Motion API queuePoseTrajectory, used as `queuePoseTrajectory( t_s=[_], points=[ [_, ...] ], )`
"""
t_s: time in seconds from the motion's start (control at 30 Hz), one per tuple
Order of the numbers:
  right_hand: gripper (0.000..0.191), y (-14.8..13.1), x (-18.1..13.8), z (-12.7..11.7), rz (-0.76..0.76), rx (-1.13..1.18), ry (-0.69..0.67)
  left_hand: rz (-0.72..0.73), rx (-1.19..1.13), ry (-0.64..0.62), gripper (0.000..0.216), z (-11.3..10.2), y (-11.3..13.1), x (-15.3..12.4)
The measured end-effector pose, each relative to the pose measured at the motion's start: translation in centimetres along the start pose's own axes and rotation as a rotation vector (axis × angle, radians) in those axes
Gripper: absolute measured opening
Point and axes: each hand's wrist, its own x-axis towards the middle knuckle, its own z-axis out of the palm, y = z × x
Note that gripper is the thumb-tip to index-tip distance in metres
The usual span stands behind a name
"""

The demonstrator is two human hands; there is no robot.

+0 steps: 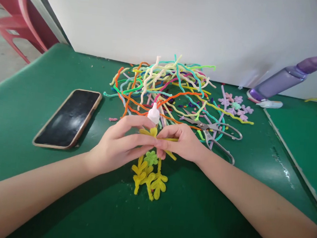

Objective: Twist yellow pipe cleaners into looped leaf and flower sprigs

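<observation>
Scissors [202, 125], white nozzle [153, 114] and tangled stems [163, 73] crowd fingers [136, 143] holding yellow loops [153, 131].

1 head-worn view looks forward and down from close above the hands [119, 141] [183, 142] and green table [82, 209].

We hold a fuzzy yellow pipe cleaner [153, 132] just beyond the green flower [151, 158]. It is bent into small rounded loops; two straight lengths stick out to the flower's right, one nearly level, one slanting towards us. Our grip hides where they join, if they do.
</observation>
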Motion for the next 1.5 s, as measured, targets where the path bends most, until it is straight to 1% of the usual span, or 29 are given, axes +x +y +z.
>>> queuePoseTrajectory(
  t_s=[0.13, 0.27, 0.37, 0.43, 0.5, 0.57, 0.7, 0.77, 0.93, 1.03, 1.13, 1.33, 1.43, 1.5],
  points=[
    [0.012, -0.4, -0.2, 0.1, 0.01, -0.03, -0.012, 0.093, 0.047, 0.001, 0.037, 0.0, -0.2, -0.1],
    [0.01, -0.6, -0.3, 0.1, 0.032, -0.066, -0.024, 0.197, 0.11, 0.06, 0.024, -0.2, -0.3, 0.3],
    [0.01, -0.5, -0.3, 0.1, 0.072, -0.032, -0.057, 0.209, 0.109, 0.082, 0.019, -0.5, -0.4, 0.4],
    [0.011, -0.4, -0.3, 0.0, 0.092, -0.021, -0.094, 0.228, 0.114, 0.086, 0.02, -0.7, -0.5, 0.4],
    [0.011, -0.4, -0.3, 0.0, 0.101, -0.061, -0.115, 0.264, 0.17, 0.07, 0.022, -1.0, -0.5, 0.4],
    [0.011, -0.3, -0.4, -0.1, 0.106, -0.131, -0.127, 0.324, 0.254, 0.034, 0.017, -1.3, -0.3, 0.5],
    [0.012, -0.3, -0.5, -0.2, 0.113, -0.218, -0.179, 0.504, 0.355, -0.033, 0.014, -1.8, 0.2, 0.7],
    [0.01, -0.5, -0.4, -0.3, 0.099, -0.23, -0.216, 0.555, 0.381, -0.04, 0.016, -1.9, 0.3, 0.8],
    [0.012, -1.1, -0.2, -0.4, 0.062, -0.168, -0.291, 0.518, 0.423, -0.019, 0.016, -1.8, 0.4, 0.9],
    [0.012, -1.2, -0.2, -0.4, 0.074, -0.143, -0.304, 0.563, 0.427, -0.04, 0.019, -1.9, 0.5, 1.0],
    [0.013, -1.1, -0.3, -0.3, 0.092, -0.144, -0.29, 0.576, 0.424, -0.068, 0.021, -2.0, 0.8, 0.9],
    [0.013, -0.8, -0.3, -0.3, 0.109, -0.139, -0.258, 0.575, 0.389, -0.067, 0.016, -1.7, 0.8, 1.0],
    [0.012, -0.8, -0.3, -0.2, 0.113, -0.153, -0.221, 0.539, 0.368, -0.049, 0.011, -1.5, 0.5, 0.8],
    [0.012, -0.8, -0.4, -0.2, 0.12, -0.154, -0.196, 0.511, 0.361, -0.061, 0.009, -1.4, 0.2, 0.6]
  ],
)
